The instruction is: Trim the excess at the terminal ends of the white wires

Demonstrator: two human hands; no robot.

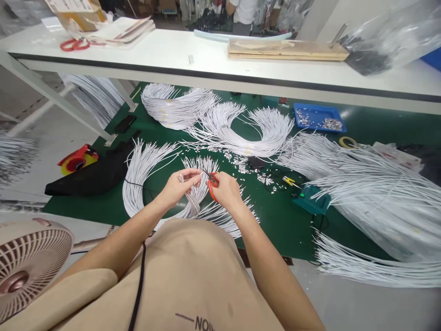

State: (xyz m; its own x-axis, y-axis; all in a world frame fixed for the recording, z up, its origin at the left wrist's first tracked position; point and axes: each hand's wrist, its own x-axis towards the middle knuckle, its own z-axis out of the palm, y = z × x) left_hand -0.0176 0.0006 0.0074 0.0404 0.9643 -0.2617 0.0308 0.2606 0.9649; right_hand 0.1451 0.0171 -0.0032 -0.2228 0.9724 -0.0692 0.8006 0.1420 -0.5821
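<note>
Both hands meet over a curved bundle of white wires (136, 197) on the green table mat. My right hand (225, 189) is closed around orange-handled scissors (212, 184), whose dark blades point up and left. Just left of the blades, my left hand (182, 184) pinches the end of a white wire (200, 174) between thumb and fingers; the wire is partly hidden by the fingers. More wire ends (203, 163) fan out right behind the hands. Small silvery-white pieces (241, 163) lie scattered beyond the scissors.
Further bundles of white wires (182, 108) lie at the back, and a large pile (379, 184) covers the right side. A blue tray (319, 116) holds small metal pieces. A raised white shelf (172, 53) spans the back. At lower left stands a fan (31, 262); a red tape dispenser (78, 158) sits nearby.
</note>
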